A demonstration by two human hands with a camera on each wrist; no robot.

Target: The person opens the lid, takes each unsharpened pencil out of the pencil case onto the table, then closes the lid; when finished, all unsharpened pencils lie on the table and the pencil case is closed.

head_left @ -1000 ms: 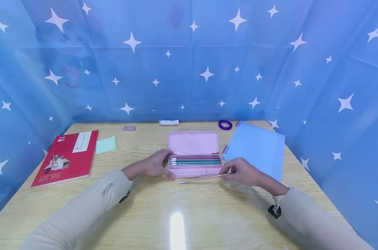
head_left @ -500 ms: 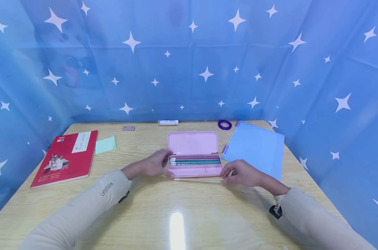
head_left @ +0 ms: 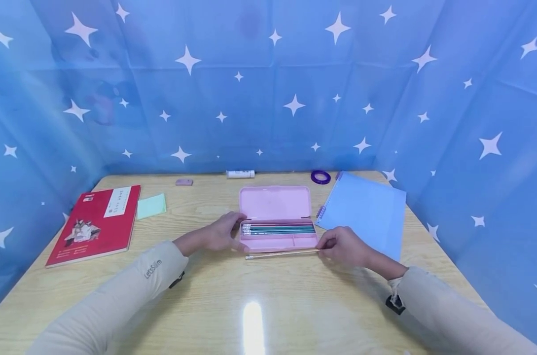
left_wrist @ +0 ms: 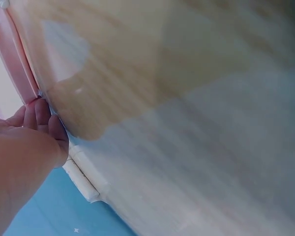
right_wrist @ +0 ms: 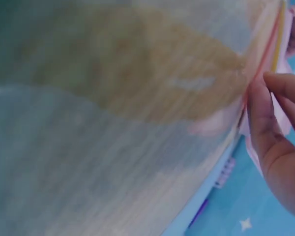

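In the head view, a pink pencil case [head_left: 274, 243] stands on the table with its lid [head_left: 274, 202] raised at the back. Several dark pencils [head_left: 279, 229] lie side by side in its rear compartment. My left hand [head_left: 221, 232] grips the case's left end, fingers toward the back corner and thumb at the front. A pale yellow pencil [head_left: 281, 254] slants along the front of the case, its whitish end to the left. My right hand [head_left: 344, 246] pinches its right end between thumb and fingers. The right wrist view shows this pencil [right_wrist: 279, 37] close beside the pink wall.
A blue spiral notebook [head_left: 366, 212] lies right of the case, with a purple tape roll [head_left: 320, 177] behind. A white tube [head_left: 240, 174] and a small mauve block [head_left: 184, 182] sit at the back. Left are green sticky notes [head_left: 151, 206] and a red book [head_left: 92, 227].
The yellow pencil has shifted left at its whitish end and lies along the case's front. My right hand moved slightly right to the pencil's end. The left hand stays on the case.
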